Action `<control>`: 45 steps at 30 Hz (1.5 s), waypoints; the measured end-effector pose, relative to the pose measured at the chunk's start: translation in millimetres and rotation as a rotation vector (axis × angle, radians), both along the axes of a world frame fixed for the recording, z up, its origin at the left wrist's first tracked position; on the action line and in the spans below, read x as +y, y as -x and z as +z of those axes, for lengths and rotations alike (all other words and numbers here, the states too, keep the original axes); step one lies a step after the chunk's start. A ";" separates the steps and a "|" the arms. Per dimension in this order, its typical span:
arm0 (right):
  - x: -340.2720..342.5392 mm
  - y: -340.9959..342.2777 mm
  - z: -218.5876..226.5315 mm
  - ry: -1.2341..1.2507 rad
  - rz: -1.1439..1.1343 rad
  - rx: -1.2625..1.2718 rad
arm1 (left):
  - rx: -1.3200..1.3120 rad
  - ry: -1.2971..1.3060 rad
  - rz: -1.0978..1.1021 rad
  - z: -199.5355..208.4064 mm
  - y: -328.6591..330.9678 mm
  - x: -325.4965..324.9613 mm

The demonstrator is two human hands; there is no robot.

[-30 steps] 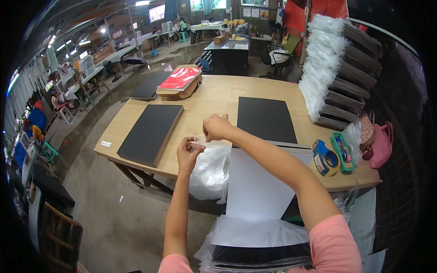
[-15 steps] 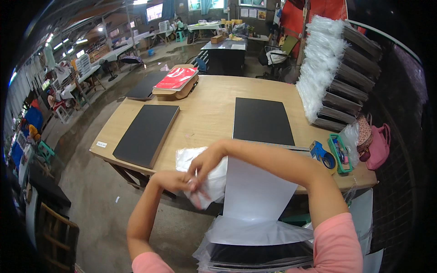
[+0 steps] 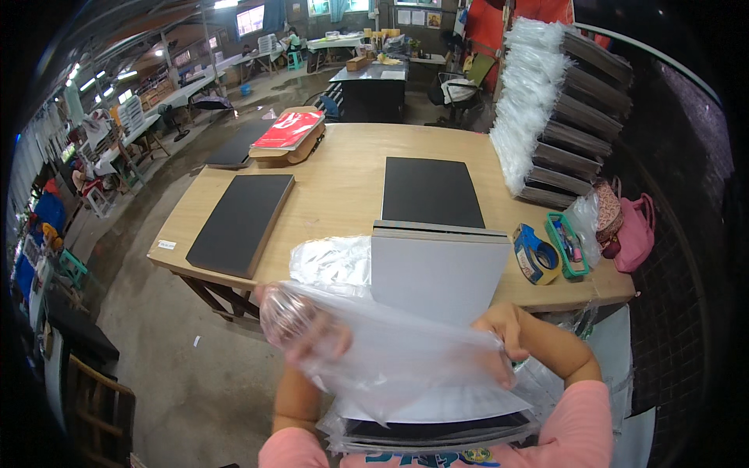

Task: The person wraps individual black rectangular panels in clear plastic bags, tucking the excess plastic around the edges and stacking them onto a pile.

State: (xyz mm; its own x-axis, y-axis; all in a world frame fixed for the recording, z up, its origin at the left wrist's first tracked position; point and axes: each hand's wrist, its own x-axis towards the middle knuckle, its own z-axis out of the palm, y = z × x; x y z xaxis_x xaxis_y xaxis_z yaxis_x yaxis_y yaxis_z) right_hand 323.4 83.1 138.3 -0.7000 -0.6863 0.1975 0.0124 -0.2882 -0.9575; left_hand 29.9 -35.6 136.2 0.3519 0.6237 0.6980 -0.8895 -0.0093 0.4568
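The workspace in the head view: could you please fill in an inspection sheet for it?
Surface: wooden table, mostly bare.
Job's things: clear plastic bag held up by both hands; grey board behind it; bagged boards on the lap.
Clutter: two black boards, tape dispenser, green tray, red book.
Grippers: left hand inside the bag; right hand grips its edge.
Cables: nothing seen.
Surroundings: stacked bagged boards, pink bag, workshop tables beyond.

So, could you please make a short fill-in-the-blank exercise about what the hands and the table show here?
1. Both hands hold a clear ____ bag.
2. The left hand is seen ____ the bag's film.
3. The blue tape dispenser lies on the wooden ____.
4. The right hand grips the bag's ____ edge.

Missing words: plastic; through; table; right
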 end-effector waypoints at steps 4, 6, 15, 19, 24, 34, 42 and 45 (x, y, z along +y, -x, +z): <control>-38.4 -44.0 -6.6 0.257 -0.689 0.208 | -0.012 0.183 0.074 -16.1 -5.9 11.7; -46.3 -80.1 -18.3 0.491 -1.357 0.061 | 0.347 0.240 0.280 -22.5 4.8 17.3; 5.8 -52.9 -19.4 -0.977 -2.628 0.213 | 1.649 -0.306 1.788 -1.4 -38.3 64.1; -5.8 -68.8 -11.1 -1.253 -2.503 0.464 | 1.503 -0.266 1.528 17.8 -29.7 36.4; -35.4 -92.4 18.6 -0.240 -2.018 -0.383 | 1.119 0.549 0.388 15.0 2.5 40.8; -71.5 -126.7 -146.4 0.176 -1.811 -0.428 | 0.834 1.074 -0.037 -175.5 37.7 15.5; -79.4 -125.1 -257.0 -0.084 -1.858 -0.810 | 0.945 1.009 0.476 -305.6 16.9 -43.2; -75.1 -119.9 -284.1 -0.216 -1.879 -0.789 | 0.919 1.011 1.288 -318.5 60.1 -30.9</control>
